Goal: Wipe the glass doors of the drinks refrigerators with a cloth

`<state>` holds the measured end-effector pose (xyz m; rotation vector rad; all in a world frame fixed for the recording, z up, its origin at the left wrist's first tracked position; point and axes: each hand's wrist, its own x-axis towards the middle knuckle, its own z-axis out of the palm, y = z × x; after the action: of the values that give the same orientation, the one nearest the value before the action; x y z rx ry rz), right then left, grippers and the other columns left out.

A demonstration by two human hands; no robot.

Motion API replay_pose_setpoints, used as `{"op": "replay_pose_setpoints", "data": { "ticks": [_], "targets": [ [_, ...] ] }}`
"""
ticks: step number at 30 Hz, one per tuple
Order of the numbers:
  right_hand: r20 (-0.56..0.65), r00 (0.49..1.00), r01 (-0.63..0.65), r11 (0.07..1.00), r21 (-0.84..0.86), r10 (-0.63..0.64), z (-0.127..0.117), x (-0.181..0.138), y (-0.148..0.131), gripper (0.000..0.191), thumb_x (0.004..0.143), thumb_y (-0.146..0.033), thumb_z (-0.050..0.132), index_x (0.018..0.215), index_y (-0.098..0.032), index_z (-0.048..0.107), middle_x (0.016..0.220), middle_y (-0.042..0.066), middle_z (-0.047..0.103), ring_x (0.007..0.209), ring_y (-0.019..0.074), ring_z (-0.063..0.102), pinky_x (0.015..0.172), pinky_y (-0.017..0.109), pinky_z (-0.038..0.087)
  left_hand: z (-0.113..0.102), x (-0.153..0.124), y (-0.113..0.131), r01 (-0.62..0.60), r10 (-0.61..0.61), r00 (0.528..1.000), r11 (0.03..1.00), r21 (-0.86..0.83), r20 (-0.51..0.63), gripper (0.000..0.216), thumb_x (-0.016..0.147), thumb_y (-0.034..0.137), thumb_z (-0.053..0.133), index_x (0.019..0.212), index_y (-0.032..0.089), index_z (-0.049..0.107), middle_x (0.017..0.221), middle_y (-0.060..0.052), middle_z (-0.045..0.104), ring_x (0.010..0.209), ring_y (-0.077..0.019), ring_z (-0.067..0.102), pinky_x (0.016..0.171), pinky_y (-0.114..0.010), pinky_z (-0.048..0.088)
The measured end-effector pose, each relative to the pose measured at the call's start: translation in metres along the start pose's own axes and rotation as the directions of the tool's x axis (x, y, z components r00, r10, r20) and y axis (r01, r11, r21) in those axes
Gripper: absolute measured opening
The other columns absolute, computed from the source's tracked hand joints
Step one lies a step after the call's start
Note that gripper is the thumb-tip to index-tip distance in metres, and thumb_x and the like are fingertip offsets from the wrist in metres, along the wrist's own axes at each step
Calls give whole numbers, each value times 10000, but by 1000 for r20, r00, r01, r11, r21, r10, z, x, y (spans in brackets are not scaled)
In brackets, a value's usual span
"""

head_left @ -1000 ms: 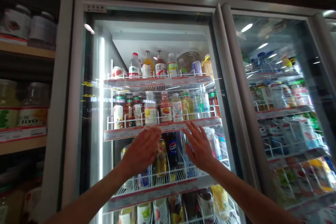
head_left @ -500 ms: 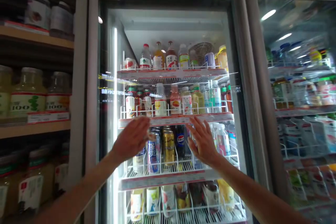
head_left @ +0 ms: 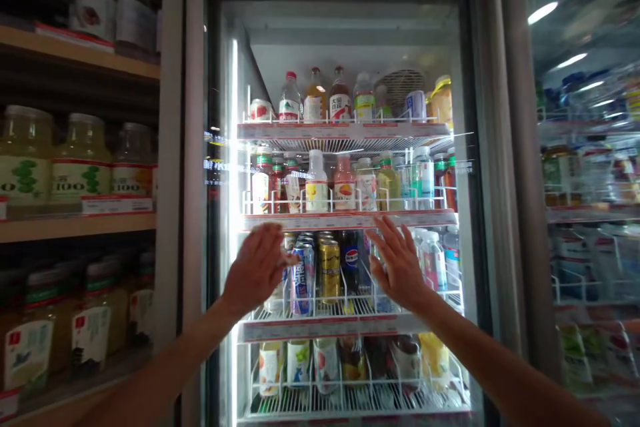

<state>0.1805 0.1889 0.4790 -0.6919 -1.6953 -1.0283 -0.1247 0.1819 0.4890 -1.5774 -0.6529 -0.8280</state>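
Note:
Both arms reach forward toward a lit drinks fridge with a glass door (head_left: 345, 33) that carries reflections. My left hand (head_left: 254, 270) is raised with fingers stretched, holding nothing. It covers part of the third shelf, left of a blue can (head_left: 302, 280). Opposite it, my right hand (head_left: 400, 268) has its fingers spread and is empty too. Between the hands show a gold can (head_left: 330, 272) and a dark Pepsi bottle (head_left: 351, 259). Whether either hand touches the glass I cannot tell.
Juice bottles (head_left: 83, 160) line wooden shelves on the left. Wire shelves (head_left: 350, 220) inside the fridge carry several bottles and cans. A thick vertical door frame (head_left: 500, 167) stands at right, beside a second glass-fronted fridge (head_left: 585, 213).
The view has shifted, so the fridge and left shelves sit farther right and a little higher. Both hands appear slightly farther right, still open and empty.

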Motion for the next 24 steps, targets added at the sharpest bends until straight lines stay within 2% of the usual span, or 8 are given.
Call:
{"op": "replay_pose_setpoints", "data": {
  "ticks": [2, 4, 9, 11, 14, 20, 22, 24],
  "targets": [
    [26, 999, 29, 1000, -3, -29, 0, -3, 2, 497, 850, -163, 423, 1338, -215, 347, 1428, 100, 371, 1376, 242, 241, 1094, 515, 223, 2, 1, 11, -290, 301, 949, 951, -108, 94, 597, 868, 314, 412, 1421, 201, 216, 1422, -53, 390, 1355, -184, 279, 1119, -364, 278],
    [36, 999, 27, 1000, -15, -27, -1, -5, 4, 488, 855, -168, 420, 1336, -211, 349, 1419, 109, 382, 1377, 242, 239, 1089, 514, 230, 6, 9, 16, -380, 401, 908, 910, -163, 121, 551, 876, 334, 394, 1401, 227, 268, 1420, -15, 396, 1358, -157, 269, 1134, -340, 243],
    [19, 1000, -24, 999, -36, 24, -4, -12, 10, 495, 869, -188, 405, 1353, -230, 315, 1416, 103, 387, 1376, 234, 242, 1086, 514, 233, 17, 43, 33, 70, -71, 997, 997, -34, -29, 599, 862, 288, 418, 1406, 116, 238, 1449, -123, 327, 1394, -253, 142, 1120, -461, 245],
    [27, 999, -20, 999, -40, 21, -6, -17, 12, 493, 868, -184, 406, 1352, -226, 319, 1407, 108, 399, 1377, 234, 242, 1089, 513, 227, 21, 47, 52, -140, 142, 990, 987, -79, 13, 552, 865, 295, 410, 1383, 141, 299, 1456, -92, 324, 1393, -234, 158, 1131, -429, 237],
    [-2, 999, -50, 996, -70, 50, -12, -24, 21, 486, 863, -173, 417, 1341, -215, 343, 1399, 115, 412, 1372, 233, 254, 1085, 503, 238, 25, 54, 68, -469, 485, 872, 866, -175, 63, 484, 877, 332, 394, 1342, 198, 378, 1458, -16, 334, 1380, -175, 210, 1144, -355, 219],
    [-33, 994, -104, 985, -140, 100, -27, -42, 43, 500, 859, -184, 419, 1352, -206, 345, 1411, 112, 400, 1374, 238, 248, 1088, 501, 235, 31, 100, 70, -14, 12, 999, 997, -78, -35, 465, 886, 251, 375, 1334, 129, 378, 1427, -83, 381, 1373, -197, 236, 1144, -412, 183],
    [-21, 995, -97, 981, -170, 94, -32, -47, 48, 485, 861, -185, 415, 1342, -191, 357, 1398, 121, 416, 1375, 236, 247, 1089, 495, 235, 36, 103, 88, -237, 236, 971, 962, -136, -24, 446, 887, 276, 367, 1311, 145, 411, 1431, -58, 379, 1364, -194, 257, 1144, -403, 175],
    [-28, 995, -102, 975, -197, 99, -38, -50, 53, 469, 863, -187, 414, 1331, -183, 374, 1384, 124, 434, 1373, 235, 251, 1088, 487, 238, 42, 107, 102, -503, 508, 861, 842, -195, -23, 442, 890, 319, 359, 1298, 165, 430, 1434, -24, 379, 1356, -183, 272, 1142, -371, 180]
  ]
}}
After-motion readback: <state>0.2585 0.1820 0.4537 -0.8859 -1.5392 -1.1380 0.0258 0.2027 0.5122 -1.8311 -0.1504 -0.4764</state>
